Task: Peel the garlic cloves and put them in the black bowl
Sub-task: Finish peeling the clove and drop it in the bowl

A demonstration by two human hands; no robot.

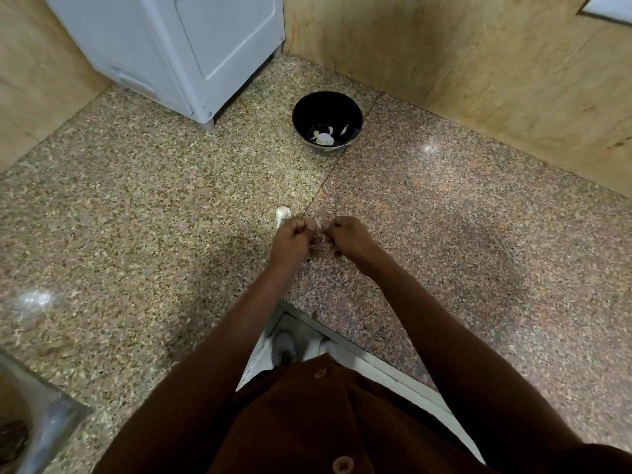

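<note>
My left hand (294, 239) and my right hand (349, 239) are close together over the granite counter (171, 217), fingers curled, pinching a small garlic clove (319, 230) between them; the clove is mostly hidden by my fingers. A garlic bulb piece with its stem (282, 213) lies on the counter just beyond my left hand. Farther back stands the black bowl (326, 107), holding a few pale garlic pieces (324, 136) at its bottom.
A white appliance (178, 53) stands at the back left of the counter. Beige stone walls (478, 80) close off the corner behind the bowl. A steel sink edge (37, 415) shows at the lower left. The counter's front edge runs near my body.
</note>
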